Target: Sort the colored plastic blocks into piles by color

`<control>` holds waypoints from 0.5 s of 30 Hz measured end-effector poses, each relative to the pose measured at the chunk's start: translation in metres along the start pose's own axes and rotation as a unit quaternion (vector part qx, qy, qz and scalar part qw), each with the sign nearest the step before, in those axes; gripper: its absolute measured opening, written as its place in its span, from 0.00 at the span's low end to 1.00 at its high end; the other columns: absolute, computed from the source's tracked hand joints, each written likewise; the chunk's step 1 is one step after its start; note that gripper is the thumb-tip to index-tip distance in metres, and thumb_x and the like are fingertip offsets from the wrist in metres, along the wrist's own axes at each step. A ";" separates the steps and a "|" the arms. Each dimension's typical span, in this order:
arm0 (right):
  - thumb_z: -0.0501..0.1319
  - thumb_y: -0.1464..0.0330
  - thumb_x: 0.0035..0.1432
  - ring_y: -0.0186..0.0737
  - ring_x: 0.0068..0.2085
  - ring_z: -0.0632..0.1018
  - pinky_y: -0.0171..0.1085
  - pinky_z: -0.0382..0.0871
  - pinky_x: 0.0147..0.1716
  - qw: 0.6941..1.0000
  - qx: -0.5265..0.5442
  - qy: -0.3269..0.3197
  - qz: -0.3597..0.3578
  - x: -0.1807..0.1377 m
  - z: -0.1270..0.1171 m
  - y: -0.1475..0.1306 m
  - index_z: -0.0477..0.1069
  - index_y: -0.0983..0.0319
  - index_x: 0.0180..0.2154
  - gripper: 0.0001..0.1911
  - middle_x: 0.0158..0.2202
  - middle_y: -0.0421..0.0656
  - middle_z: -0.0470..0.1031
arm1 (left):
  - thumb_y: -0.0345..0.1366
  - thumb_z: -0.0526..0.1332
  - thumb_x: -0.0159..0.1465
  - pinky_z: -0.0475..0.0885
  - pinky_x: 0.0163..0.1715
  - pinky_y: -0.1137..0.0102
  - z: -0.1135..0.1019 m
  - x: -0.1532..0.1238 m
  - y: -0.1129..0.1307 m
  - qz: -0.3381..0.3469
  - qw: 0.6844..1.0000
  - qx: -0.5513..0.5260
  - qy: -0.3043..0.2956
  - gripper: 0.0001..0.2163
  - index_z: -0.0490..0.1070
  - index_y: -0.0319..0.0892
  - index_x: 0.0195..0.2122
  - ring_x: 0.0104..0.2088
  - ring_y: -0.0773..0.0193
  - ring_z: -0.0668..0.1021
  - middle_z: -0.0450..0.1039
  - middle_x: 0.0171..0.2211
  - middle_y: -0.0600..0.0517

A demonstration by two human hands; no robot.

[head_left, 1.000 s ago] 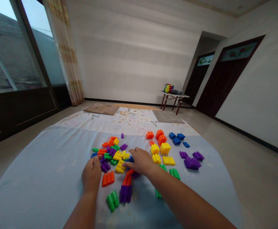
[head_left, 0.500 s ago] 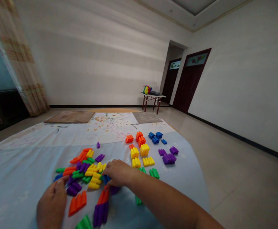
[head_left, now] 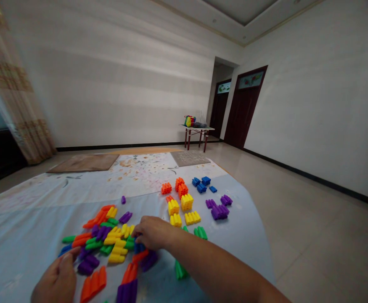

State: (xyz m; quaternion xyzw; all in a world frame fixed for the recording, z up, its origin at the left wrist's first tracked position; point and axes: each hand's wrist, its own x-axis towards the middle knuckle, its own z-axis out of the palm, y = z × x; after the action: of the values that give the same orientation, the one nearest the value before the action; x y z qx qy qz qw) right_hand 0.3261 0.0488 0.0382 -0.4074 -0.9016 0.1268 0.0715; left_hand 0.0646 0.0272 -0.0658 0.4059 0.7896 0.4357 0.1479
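Observation:
A mixed pile of coloured plastic blocks [head_left: 108, 235] lies on a pale blue sheet [head_left: 26, 227] on the floor. My right hand [head_left: 154, 232] reaches across to the pile's right edge. Its fingers are curled down on a blue block [head_left: 138, 247]. My left hand [head_left: 57, 280] lies low at the bottom left, fingers stretched toward purple blocks [head_left: 87, 264] and holding nothing. Orange blocks [head_left: 93, 284] and a purple block [head_left: 127, 291] lie nearest to me. Beyond the right hand sit sorted groups: orange [head_left: 173, 187], yellow [head_left: 184, 206], blue [head_left: 202, 183], purple [head_left: 217, 208], green [head_left: 199, 231].
The sheet ends at bare tiled floor [head_left: 313, 235] on the right. Two mats [head_left: 83, 162] [head_left: 190, 158] lie at its far end. A small red-legged table [head_left: 198, 129] with a colourful bag [head_left: 189, 120] stands by dark doors [head_left: 247, 105]. A curtain [head_left: 10, 97] hangs at the left.
The view has swung to the right, shifting the pile to the lower left. My left hand has drawn back from the pile toward me. My right hand stays curled at the pile's edge.

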 end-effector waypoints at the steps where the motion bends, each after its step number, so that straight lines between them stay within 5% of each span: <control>1: 0.59 0.66 0.58 0.43 0.40 0.76 0.35 0.68 0.37 1.000 0.011 0.015 0.001 -0.003 -0.003 0.000 0.74 0.60 0.47 0.15 0.41 0.49 0.75 | 0.50 0.47 0.59 0.68 0.33 0.64 0.000 0.000 0.001 0.001 1.000 0.002 0.001 0.19 0.74 0.50 0.39 0.36 0.55 0.76 0.76 0.36 0.51; 7: 0.54 0.68 0.61 0.40 0.44 0.76 0.34 0.67 0.43 0.991 0.041 0.106 0.068 -0.007 -0.027 0.015 0.74 0.60 0.48 0.16 0.43 0.48 0.76 | 0.47 0.46 0.59 0.69 0.40 0.63 -0.013 -0.017 0.026 0.023 1.000 0.005 -0.013 0.21 0.74 0.45 0.41 0.42 0.54 0.75 0.76 0.41 0.48; 15: 0.57 0.75 0.53 0.47 0.46 0.77 0.38 0.70 0.42 0.987 -0.024 0.010 0.159 0.035 -0.014 0.044 0.76 0.62 0.45 0.17 0.45 0.52 0.77 | 0.47 0.46 0.59 0.68 0.44 0.62 -0.014 -0.021 0.030 0.018 0.999 -0.032 -0.014 0.22 0.74 0.42 0.41 0.45 0.54 0.75 0.75 0.42 0.45</control>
State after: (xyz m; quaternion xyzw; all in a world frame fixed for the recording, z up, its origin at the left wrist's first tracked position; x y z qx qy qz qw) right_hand 0.3379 0.1057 0.0403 -0.5488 -0.8271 0.1110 0.0494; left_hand 0.0848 0.0122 -0.0359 0.4209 0.7659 0.4575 0.1643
